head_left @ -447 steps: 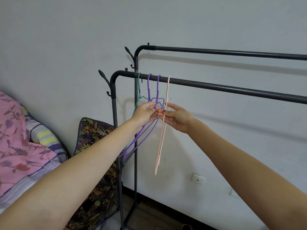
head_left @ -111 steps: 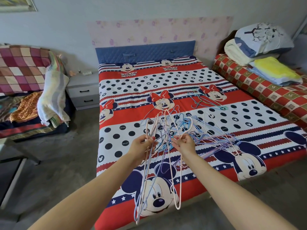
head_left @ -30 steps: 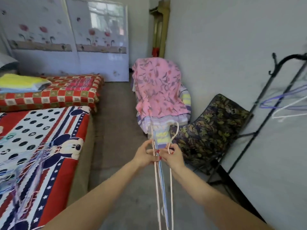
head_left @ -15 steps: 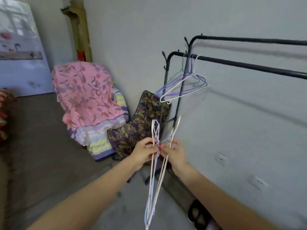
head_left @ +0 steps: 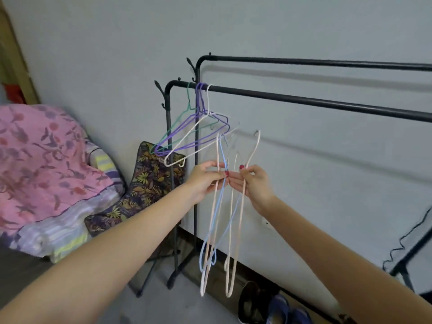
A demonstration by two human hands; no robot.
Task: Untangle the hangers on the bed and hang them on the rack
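Pink floral blanket (head_left: 44, 164): lying over folded bedding at far left.
Patterned cushion (head_left: 142, 190): leaning against the wall beside the rack's left post.
Rack (head_left: 304, 101): black, two rails, standing along the wall.
Hung hangers (head_left: 194, 134): green, purple and white ones hanging at the left end of the near rail.
Left hand (head_left: 204, 181): pinching a pink and a blue hanger just below their hooks.
Held hangers (head_left: 222, 220): dangling below the near rail, in front of the rack, hooks pointing up.
Right hand (head_left: 254, 183): gripping another pink hanger at its neck, beside the left hand.
Shoes (head_left: 271, 305): lying on the floor under the rack.
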